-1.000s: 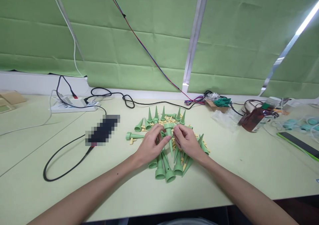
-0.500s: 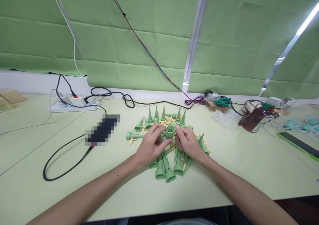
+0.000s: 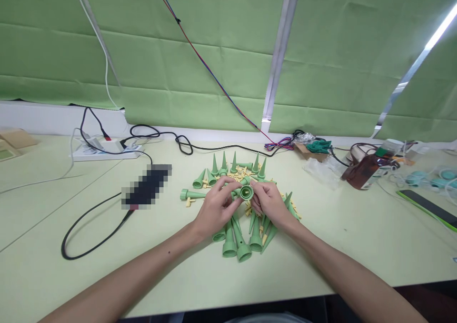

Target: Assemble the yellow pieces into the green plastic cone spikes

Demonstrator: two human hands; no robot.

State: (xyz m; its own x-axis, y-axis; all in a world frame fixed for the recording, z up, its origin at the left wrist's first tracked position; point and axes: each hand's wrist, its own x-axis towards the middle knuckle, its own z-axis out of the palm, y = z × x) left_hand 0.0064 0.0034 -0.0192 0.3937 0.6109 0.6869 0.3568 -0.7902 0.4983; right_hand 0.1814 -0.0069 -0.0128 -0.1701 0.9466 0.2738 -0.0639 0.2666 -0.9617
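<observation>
Above the pile I hold a green plastic watering spike (image 3: 246, 192), its round socket end turned toward me and a pale yellow bit showing inside. My left hand (image 3: 217, 207) has its fingers curled round the left side of the socket. The thumb and fingers of my right hand (image 3: 268, 203) pinch it from the right. The spike's body is mostly hidden behind the hands. Under and around them lie more green spikes (image 3: 229, 244), and several stand point up (image 3: 214, 163) behind. Small yellow valve pieces (image 3: 233, 174) are scattered among them.
At left are a pixelated dark device (image 3: 146, 185) with a looped black cable and a white power strip (image 3: 107, 151). On the right are a brown bottle (image 3: 369, 170), a clear plastic bag (image 3: 323, 170) and a green-edged black phone-like slab (image 3: 428, 207).
The held spike's socket has tipped from facing upward to facing me, so its inside shows. Both hands stay nearly in place, with the fingers shifting slightly.
</observation>
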